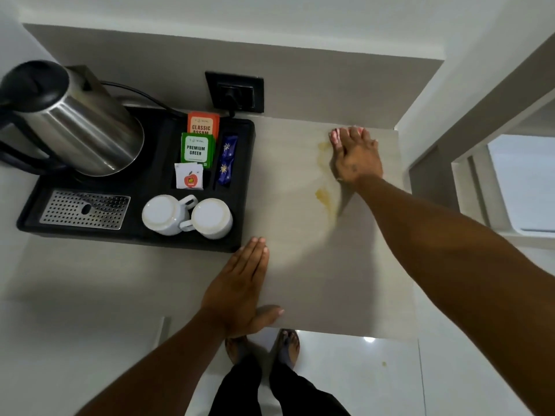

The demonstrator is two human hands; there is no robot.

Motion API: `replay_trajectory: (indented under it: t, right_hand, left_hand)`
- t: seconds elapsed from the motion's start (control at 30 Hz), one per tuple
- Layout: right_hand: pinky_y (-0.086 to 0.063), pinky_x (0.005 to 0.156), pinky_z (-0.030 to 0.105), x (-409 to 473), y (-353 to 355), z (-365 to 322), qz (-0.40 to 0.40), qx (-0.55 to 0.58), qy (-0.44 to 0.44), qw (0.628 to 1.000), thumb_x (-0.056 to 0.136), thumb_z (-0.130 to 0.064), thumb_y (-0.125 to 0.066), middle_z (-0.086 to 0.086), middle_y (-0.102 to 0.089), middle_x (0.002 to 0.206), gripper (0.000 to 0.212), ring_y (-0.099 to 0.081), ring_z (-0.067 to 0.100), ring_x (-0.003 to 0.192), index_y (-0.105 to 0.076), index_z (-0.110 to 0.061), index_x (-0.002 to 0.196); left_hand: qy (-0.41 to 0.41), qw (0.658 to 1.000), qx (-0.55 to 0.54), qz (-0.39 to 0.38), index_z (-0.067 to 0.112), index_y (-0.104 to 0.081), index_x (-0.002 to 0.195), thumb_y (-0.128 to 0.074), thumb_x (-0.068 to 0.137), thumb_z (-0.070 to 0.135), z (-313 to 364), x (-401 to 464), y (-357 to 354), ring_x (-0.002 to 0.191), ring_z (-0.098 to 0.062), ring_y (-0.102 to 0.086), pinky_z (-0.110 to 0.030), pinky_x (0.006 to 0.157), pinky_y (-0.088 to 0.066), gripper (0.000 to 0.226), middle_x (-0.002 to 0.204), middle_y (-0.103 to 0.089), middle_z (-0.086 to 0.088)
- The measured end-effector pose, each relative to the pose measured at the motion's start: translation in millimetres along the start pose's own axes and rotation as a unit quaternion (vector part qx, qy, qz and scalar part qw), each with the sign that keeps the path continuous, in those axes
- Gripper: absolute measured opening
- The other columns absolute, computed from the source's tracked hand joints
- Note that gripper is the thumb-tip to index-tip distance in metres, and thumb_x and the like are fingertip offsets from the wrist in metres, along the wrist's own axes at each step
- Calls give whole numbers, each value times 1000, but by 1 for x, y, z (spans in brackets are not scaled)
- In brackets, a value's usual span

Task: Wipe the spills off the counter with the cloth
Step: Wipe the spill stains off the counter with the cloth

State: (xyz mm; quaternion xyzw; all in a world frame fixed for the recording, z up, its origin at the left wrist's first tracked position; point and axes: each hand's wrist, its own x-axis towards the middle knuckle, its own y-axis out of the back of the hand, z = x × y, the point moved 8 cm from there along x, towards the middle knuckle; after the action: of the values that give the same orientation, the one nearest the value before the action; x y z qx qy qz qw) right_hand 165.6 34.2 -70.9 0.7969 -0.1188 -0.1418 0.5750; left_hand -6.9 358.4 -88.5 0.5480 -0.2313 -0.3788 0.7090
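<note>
Yellow spills streak the pale counter [300, 280]: a smear [322, 146] near the back and a blob [322, 193] lower down. A thin trail runs on toward the front. My right hand [356, 159] presses flat on a greyish, motion-blurred cloth [343, 196] just right of the spills, close to the back wall. Pink shows at the fingertips. Most of the cloth is hidden under the hand. My left hand [240, 283] lies flat and open on the counter near its front edge, holding nothing.
A black tray [237, 232] on the left holds a steel kettle [81, 124], tea sachets [196, 148] and two upturned white cups [186, 216]. A wall socket [234, 91] with a plug sits behind it. A wall borders the counter's right. A yellow drop [383, 363] marks the floor.
</note>
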Motion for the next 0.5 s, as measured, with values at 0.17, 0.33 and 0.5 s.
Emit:
replay_trajectory:
  t: [0.17,0.33,0.5]
  right_hand:
    - [-9,124,47,-36,-25,-76,-46,2,138,989,105,-34,-29,7,-27,166,52,-15,31,155,-33,-25,156]
    - [-15,125,48,-72,-12,-22,-54,-25,204,977,103,-41,-24,6,-31,164,56,-21,29,154,-36,-26,156]
    - [-22,120,48,-7,-3,-38,-34,-39,158,986,102,-36,-27,9,-38,160,54,-25,34,151,-39,-23,153]
  left_hand:
    - [3,1000,-3,-4,-5,-18,158,-53,89,72,1,0,1,158,-34,-4,-44,128,-6,109,169,-11,-22]
    - [-6,1000,8,2,-5,-20,158,-51,90,71,3,1,4,158,-34,-3,-43,129,-3,106,168,-14,-24]
    - [1,1000,-7,-5,-4,-21,158,-53,89,73,2,2,3,159,-33,-3,-46,128,-8,108,169,-14,-22]
